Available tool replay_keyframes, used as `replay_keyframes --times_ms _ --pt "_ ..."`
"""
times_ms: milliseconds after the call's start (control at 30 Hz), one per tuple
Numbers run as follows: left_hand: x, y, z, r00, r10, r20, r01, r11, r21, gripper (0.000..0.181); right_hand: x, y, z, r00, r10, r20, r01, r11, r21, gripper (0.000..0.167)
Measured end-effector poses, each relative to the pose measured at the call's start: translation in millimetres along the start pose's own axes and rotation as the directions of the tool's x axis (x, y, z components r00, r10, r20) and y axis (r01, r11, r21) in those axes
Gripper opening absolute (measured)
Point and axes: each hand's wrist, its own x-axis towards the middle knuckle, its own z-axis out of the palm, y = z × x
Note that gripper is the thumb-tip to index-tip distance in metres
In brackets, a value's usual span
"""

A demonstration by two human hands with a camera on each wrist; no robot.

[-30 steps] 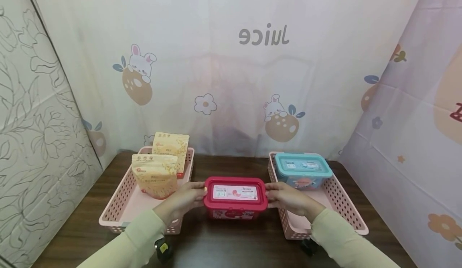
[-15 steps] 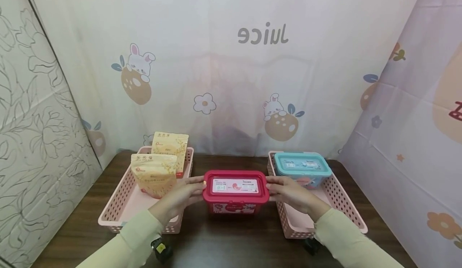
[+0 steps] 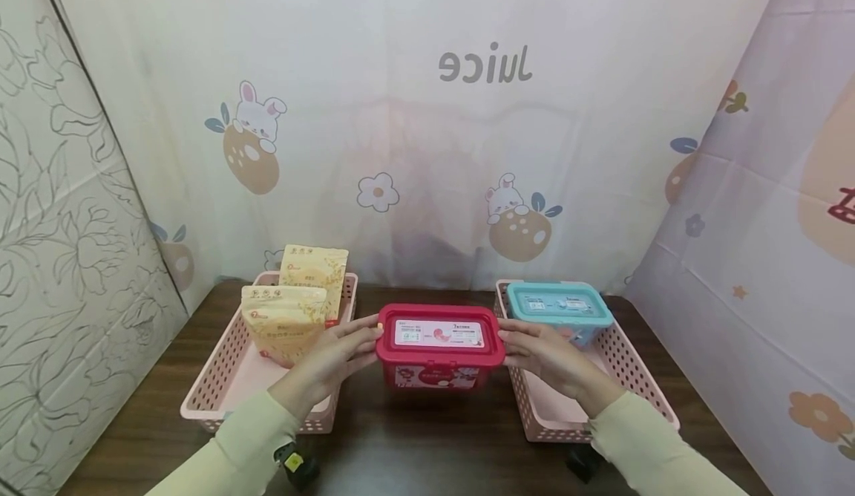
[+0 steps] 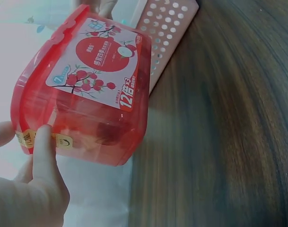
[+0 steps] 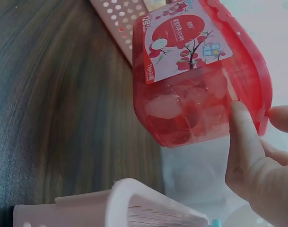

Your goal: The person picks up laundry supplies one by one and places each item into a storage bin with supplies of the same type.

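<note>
A red lidded plastic box (image 3: pixel 441 333) with a fruit-printed label hangs between my two hands, over the middle of the table. My left hand (image 3: pixel 327 359) grips its left end; in the left wrist view the fingers (image 4: pixel 44 151) press the end wall below the lid's rim. At the other end my right hand (image 3: pixel 548 355) pinches the rim, with fingers (image 5: pixel 243 127) under it and the thumb at the lid's edge. Rounded lumps show dimly through the red wall (image 5: pixel 186 111). The box looks raised off the wood, lid up.
Left of the box lies a pink perforated basket (image 3: pixel 230 392) with two yellow pouches (image 3: pixel 283 329) standing in it. On the right, another pink basket (image 3: pixel 637 377) holds a blue lidded box (image 3: pixel 561 310) at its back. A printed curtain (image 3: pixel 427 147) hangs behind the dark wooden table (image 3: pixel 421 451).
Both hands have raised the red box and moved it slightly away from me, toward the curtain. The baskets and their contents have stayed put.
</note>
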Motion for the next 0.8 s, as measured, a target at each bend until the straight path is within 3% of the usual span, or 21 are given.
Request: replay_keyframes --times_ms 267,800 --pt "1.5 3.3 3.3 0.999 0.012 0.032 -0.009 0.996 -0.086 0.056 -5.9 -7.1 -0.7 0.999 0.013 -0.044 -0.009 0.996 0.088 0.067" --pt "-1.1 9.2 9.2 0.998 0.027 0.052 -0.019 0.99 -0.139 0.056 -9.4 -12.2 -4.7 0.999 -0.008 -0.041 0.012 0.994 0.108 0.065"
